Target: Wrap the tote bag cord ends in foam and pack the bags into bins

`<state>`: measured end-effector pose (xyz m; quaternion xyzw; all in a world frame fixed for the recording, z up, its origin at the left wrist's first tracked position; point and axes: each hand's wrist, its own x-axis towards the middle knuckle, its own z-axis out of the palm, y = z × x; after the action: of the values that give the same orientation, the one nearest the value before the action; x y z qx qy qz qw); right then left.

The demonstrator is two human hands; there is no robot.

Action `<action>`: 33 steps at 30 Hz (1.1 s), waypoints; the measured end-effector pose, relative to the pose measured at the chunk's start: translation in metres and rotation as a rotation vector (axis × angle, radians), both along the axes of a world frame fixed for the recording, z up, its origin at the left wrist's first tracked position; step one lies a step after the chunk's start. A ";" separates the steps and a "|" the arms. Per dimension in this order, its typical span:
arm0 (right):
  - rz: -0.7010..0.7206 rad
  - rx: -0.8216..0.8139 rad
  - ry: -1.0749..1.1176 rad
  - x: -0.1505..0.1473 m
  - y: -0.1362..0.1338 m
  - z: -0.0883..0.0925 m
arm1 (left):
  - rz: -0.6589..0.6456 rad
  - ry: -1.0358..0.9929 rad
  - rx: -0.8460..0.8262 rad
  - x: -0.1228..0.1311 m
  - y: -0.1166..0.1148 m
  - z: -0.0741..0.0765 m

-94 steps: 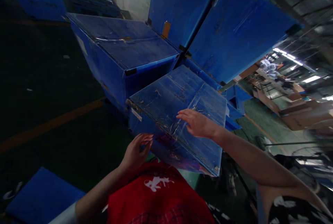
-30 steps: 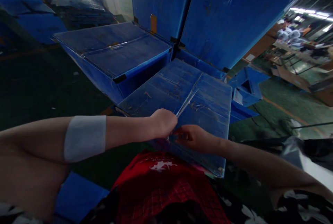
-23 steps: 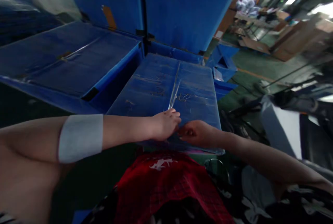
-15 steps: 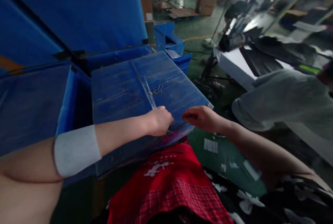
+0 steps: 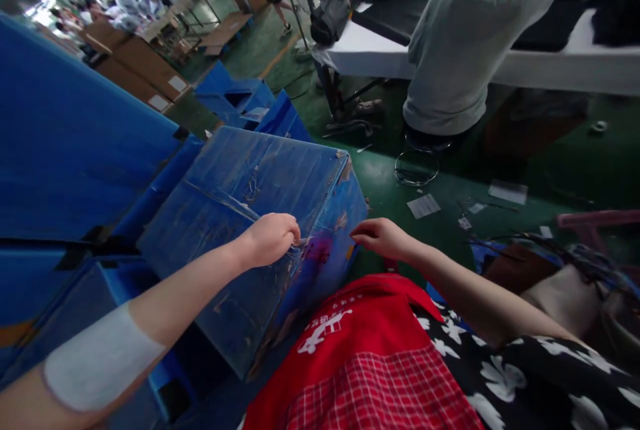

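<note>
A scuffed blue box (image 5: pixel 280 157) sits tilted in front of me, with a magenta stain on its near side. A thin clear plastic strap (image 5: pixel 220 199) runs across its top. My left hand (image 5: pixel 273 238) is closed on that strap at the box's near top edge; the fingers hide the gripped part. Just off the near side, my right hand (image 5: pixel 384 238) hangs with loosely curled fingers. Its thumb is a little apart from them, and nothing shows in it. A white sleeve band is around my left forearm, and I wear a red apron (image 5: pixel 370 317).
Large blue bins (image 5: pixel 80 130) stand at the left. Smaller blue containers (image 5: pixel 240 97) sit behind the box. A seated person (image 5: pixel 450 63) works at a white table (image 5: pixel 360 60). Paper scraps (image 5: pixel 424 206) lie on the green floor, with a pile of bags (image 5: pixel 560 290) at right.
My view has swung right and the box has turned, its near side now showing. My left hand stays closed on the strap; the right hand remains beside the box.
</note>
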<state>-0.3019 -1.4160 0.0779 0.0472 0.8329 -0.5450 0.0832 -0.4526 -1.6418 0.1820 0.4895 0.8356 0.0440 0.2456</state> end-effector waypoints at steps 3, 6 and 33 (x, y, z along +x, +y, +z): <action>-0.006 -0.068 -0.027 0.004 -0.010 -0.011 | 0.027 0.133 -0.098 0.012 0.008 0.006; 0.028 -0.109 -0.018 0.004 -0.021 -0.014 | 0.075 0.262 -0.138 0.024 0.013 0.004; -0.206 0.189 0.770 -0.016 -0.095 -0.022 | -0.089 0.354 0.078 0.049 -0.023 -0.003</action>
<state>-0.3181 -1.5106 0.0563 -0.0698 0.8405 -0.4496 -0.2943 -0.4038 -1.6644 0.1789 0.5351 0.8410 -0.0214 0.0772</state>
